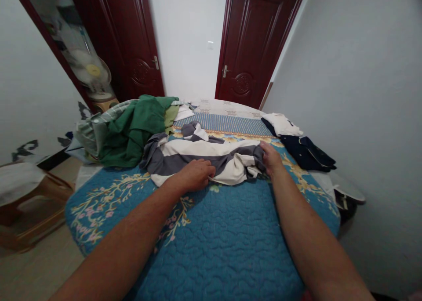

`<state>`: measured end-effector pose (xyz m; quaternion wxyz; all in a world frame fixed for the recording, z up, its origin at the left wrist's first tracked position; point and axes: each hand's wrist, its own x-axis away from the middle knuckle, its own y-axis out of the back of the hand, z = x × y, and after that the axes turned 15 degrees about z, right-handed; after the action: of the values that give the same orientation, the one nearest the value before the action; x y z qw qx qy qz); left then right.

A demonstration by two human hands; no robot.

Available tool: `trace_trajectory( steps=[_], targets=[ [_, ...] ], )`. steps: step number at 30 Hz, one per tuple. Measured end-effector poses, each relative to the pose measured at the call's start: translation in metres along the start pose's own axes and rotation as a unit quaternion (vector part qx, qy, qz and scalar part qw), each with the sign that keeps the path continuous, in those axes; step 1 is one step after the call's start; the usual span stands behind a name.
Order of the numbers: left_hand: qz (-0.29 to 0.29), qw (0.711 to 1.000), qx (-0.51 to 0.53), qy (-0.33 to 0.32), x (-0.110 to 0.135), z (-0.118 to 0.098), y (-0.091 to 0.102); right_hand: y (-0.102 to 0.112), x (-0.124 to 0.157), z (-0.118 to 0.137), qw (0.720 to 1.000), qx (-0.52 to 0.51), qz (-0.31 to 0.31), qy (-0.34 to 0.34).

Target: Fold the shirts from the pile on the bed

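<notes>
A grey and white striped garment (198, 154) lies crumpled across the middle of the table, its kind hard to make out among the folds. My left hand (198, 174) is at its near edge, fingers curled together on the fabric. At the garment's right end, my right hand (271, 157) grips the cloth, with the fingertips partly hidden behind it. A bunched grey and white part of the garment rises at its far side.
A blue quilted cover (224, 239) with flowers lies over the table. A heap of green clothes (135, 129) sits at the left. Folded dark clothes (306, 153) and a white folded garment (281, 124) lie at the right. A wooden stool (36, 204) stands left.
</notes>
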<state>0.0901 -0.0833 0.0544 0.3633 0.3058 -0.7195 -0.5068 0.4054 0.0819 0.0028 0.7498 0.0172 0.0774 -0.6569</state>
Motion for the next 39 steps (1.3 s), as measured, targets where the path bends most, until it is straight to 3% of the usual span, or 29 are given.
trace_trajectory(
  steps=[2,4,7,9,11,14,18,21,25,27,30,35,37,39],
  targets=[
    [-0.038,0.998,0.052,0.023,0.001,0.014,0.002,0.0,0.005,0.001,0.989,0.139,0.044,0.016],
    [-0.133,0.98,0.131,0.073,0.006,0.038,0.005,-0.001,0.008,-0.001,0.959,0.27,0.08,0.041],
    [-0.312,0.898,0.252,0.183,0.017,0.078,0.007,-0.005,0.01,-0.009,0.914,0.385,0.099,0.076],
    [-0.371,0.841,0.313,0.24,0.023,0.099,0.004,-0.007,0.009,-0.015,0.899,0.418,0.098,0.089],
    [-0.388,0.815,0.333,0.272,0.025,0.11,-0.001,-0.009,0.008,-0.018,0.889,0.438,0.089,0.095],
    [-0.382,0.831,0.293,0.279,0.023,0.112,-0.006,-0.012,0.01,-0.014,0.876,0.464,0.059,0.116],
    [-0.422,0.852,0.146,0.273,0.02,0.096,0.002,-0.022,0.018,0.009,0.839,0.495,0.017,0.223],
    [-0.45,0.859,0.074,0.232,0.022,0.078,0.011,-0.033,0.03,0.025,0.821,0.503,0.098,0.253],
    [-0.362,0.92,0.085,0.127,0.017,0.05,0.011,-0.046,0.045,0.027,0.791,0.534,0.239,0.183],
    [-0.3,0.95,0.06,0.058,0.009,0.035,0.004,-0.051,0.047,0.023,0.776,0.562,0.247,0.147],
    [-0.249,0.969,-0.009,0.002,-0.006,0.012,-0.009,-0.055,0.046,0.023,0.766,0.59,0.217,0.131],
    [-0.237,0.968,-0.059,0.053,-0.021,-0.003,-0.019,-0.059,0.047,0.036,0.804,0.526,0.2,0.192],
    [-0.251,0.963,-0.046,0.088,-0.017,0.004,-0.013,-0.064,0.05,0.043,0.801,0.516,0.209,0.22],
    [-0.299,0.945,-0.009,0.133,-0.009,0.016,-0.005,-0.071,0.055,0.048,0.786,0.528,0.219,0.235]
  ],
)
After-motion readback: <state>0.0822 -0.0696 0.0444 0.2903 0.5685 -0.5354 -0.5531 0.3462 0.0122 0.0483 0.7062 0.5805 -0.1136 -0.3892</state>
